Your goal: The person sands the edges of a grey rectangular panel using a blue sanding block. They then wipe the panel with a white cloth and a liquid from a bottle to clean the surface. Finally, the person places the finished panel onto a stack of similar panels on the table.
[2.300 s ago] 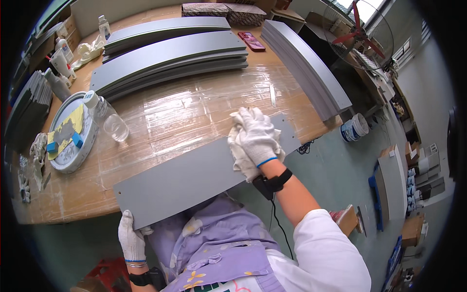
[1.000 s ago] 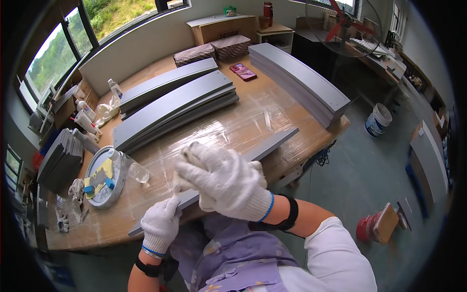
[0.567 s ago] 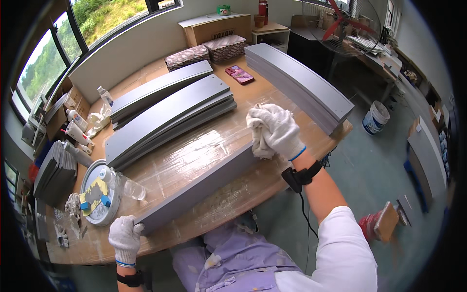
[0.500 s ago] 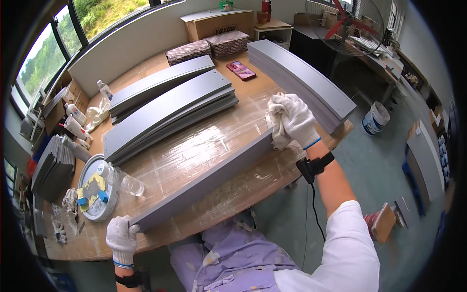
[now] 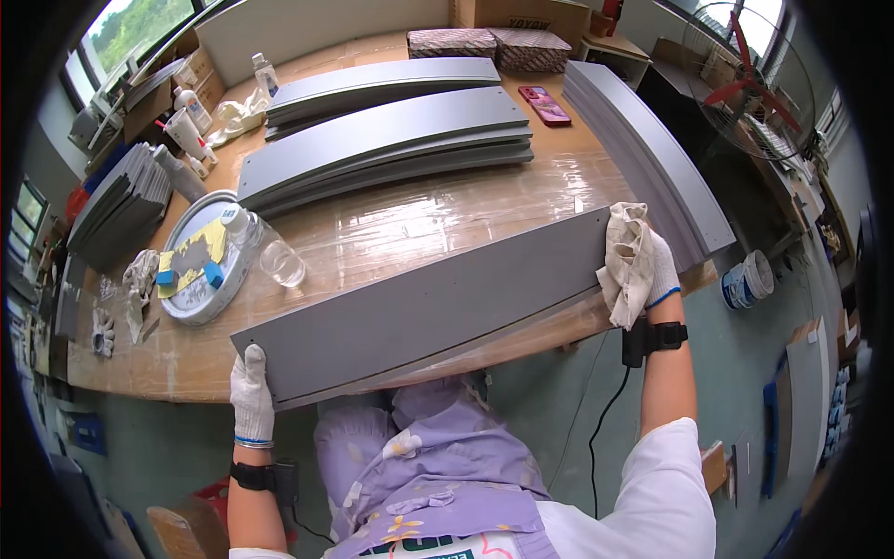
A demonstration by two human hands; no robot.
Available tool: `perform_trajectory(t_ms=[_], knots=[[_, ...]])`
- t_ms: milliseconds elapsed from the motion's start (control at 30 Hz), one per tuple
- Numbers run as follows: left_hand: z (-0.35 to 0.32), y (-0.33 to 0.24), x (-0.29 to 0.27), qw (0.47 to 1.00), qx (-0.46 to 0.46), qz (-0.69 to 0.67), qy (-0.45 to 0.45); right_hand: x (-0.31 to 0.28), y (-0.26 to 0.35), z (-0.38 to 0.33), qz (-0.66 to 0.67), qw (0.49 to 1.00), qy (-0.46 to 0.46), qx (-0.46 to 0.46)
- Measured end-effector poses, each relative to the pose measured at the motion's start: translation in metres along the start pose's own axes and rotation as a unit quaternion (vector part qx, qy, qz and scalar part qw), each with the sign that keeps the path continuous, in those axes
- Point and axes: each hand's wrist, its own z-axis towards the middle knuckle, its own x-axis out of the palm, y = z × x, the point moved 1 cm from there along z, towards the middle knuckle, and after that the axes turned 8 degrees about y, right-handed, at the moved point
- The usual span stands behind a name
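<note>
A long grey panel (image 5: 438,293) is tilted with its broad face toward me, over the near edge of the table. At its left end my gloved left hand (image 5: 251,391) grips it, thumb on the face and fingers hidden behind. My gloved right hand (image 5: 659,265) is at the right end, mostly covered by a crumpled beige cloth (image 5: 626,261) that it presses round the panel's edge. Behind the panel lie two stacks of grey panels, a nearer stack (image 5: 391,140) and a farther stack (image 5: 382,86).
Left on the table (image 5: 372,224) are a round white lid (image 5: 200,312) with a yellow sheet and blue blocks, and a clear bottle (image 5: 279,261). More curved panels (image 5: 652,149) are stacked at right. A red phone (image 5: 545,106) lies at the back. A bucket (image 5: 748,279) stands on the floor.
The panel has turned from edge-on to showing its broad face. Both hands have moved with it, the right one with the cloth still at its end. My view has shifted too.
</note>
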Motion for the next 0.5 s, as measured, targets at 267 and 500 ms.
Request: perform_trajectory(t_ms=[267,500], knots=[[-0.054,0.003,0.015,0.976,-0.113,0.175,-0.059,0.014,0.007,-0.006,-0.253,0.964,-0.084,-0.012],[-0.092,0.014,0.018,0.990,-0.130,0.051,0.018,0.158,-0.089,-0.023,-0.809,0.578,-0.088,0.063]])
